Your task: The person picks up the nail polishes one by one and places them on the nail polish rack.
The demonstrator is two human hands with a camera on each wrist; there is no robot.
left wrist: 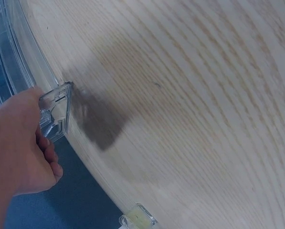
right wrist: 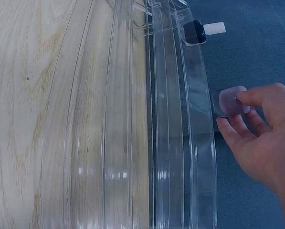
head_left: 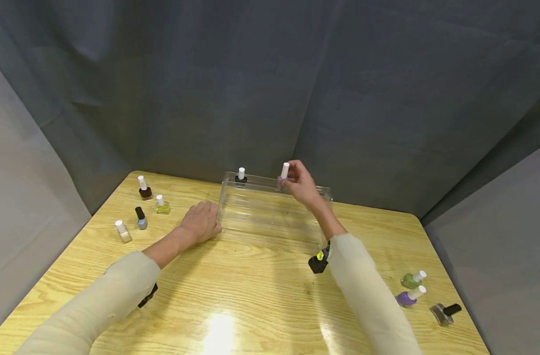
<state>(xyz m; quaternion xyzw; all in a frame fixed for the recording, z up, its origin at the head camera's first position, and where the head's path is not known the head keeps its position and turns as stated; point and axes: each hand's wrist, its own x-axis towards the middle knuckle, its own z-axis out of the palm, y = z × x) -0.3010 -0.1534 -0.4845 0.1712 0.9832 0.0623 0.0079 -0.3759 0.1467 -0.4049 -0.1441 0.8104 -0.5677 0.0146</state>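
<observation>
A clear tiered display rack [head_left: 270, 235] stands near the table's back edge. At its left end, my left hand [head_left: 201, 220] holds the side panel, fingers curled at the panel in the left wrist view. My right hand [head_left: 302, 185] pinches a lilac nail polish bottle [right wrist: 232, 100] between thumb and fingers, its white cap [head_left: 285, 170] pointing up. That bottle is at the rack's top back tier, toward the right. On the same tier, farther left, stands a black nail polish bottle [head_left: 241, 176] with a white cap.
On the left are dark red [head_left: 145, 191], yellow [head_left: 162, 206], light blue [head_left: 141, 220] and cream [head_left: 124, 233] polish bottles. Green [head_left: 412, 281], purple [head_left: 406, 298] and grey-brown [head_left: 442, 314] bottles stand at right. A dark curtain [head_left: 234, 88] hangs behind the table.
</observation>
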